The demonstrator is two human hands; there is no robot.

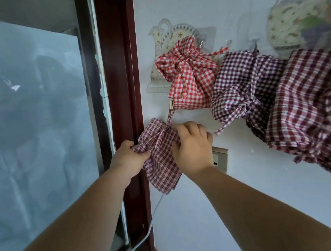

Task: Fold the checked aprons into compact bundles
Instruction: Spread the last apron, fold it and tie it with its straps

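Observation:
A small pink-and-maroon checked apron bundle hangs by its tie from a beige wall hook. My left hand pinches its left edge, and my right hand grips its right side near the top. To the right, three tied bundles hang on the white wall: a red-and-white checked one, a purple checked one and a large maroon plaid one.
A dark red door frame stands just left of the bundle, with frosted glass beyond it. A wall socket sits behind my right hand. A white cable runs down the wall. Vase pictures decorate the wall.

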